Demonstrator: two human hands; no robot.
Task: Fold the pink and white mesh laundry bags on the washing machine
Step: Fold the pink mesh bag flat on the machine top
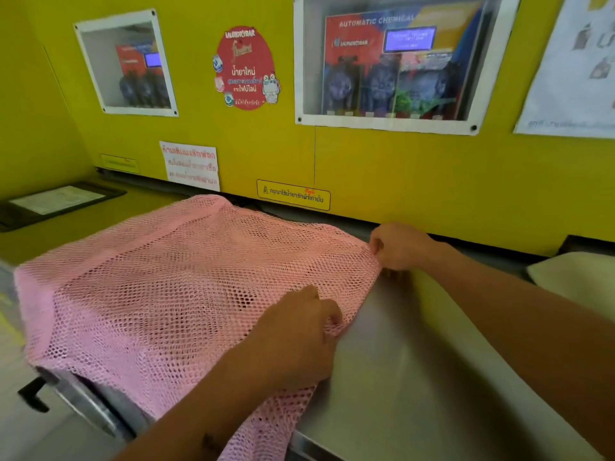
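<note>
A pink mesh laundry bag (159,287) lies spread over the steel top of the washing machine (416,377), its near edge hanging over the front. My left hand (299,334) rests on the bag's right edge, fingers pinching the mesh. Farther back, my right hand (399,246) pinches the bag's far right corner by the wall. A pale, whitish object (575,277), possibly the white bag, lies at the right edge; I cannot tell for sure.
A yellow wall (399,168) with signs and dispenser windows rises right behind the machine. A dark tray with a paper (56,201) lies at the far left. A black door handle (33,392) juts out at the lower left.
</note>
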